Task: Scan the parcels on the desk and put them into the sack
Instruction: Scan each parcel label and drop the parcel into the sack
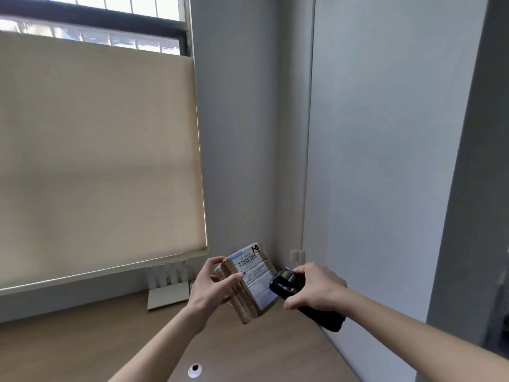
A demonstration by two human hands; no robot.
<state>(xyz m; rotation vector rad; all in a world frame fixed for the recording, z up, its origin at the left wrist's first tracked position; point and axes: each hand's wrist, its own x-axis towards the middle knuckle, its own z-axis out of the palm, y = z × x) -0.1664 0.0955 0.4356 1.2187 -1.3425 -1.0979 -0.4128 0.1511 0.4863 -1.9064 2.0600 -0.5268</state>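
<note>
Above a wooden table [82, 340] by a blinded window [96, 161], left hand [212, 288] clamped around a labelled parcel [253, 282], right hand [316, 288] gripping a black scanner [286, 282] just beside the label.

Parcel [252, 279] left of scanner [300, 296]; desk [82, 340] below

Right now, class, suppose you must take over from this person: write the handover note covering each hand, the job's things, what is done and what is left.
Left hand: grips a brown parcel above the desk, label facing up.
Right hand: grips the black scanner, its head close to the label.
Done: parcel picked up and presented.
Left: confirm the scan, then put the parcel in the sack, which is out of view. No other parcels are visible.
</note>
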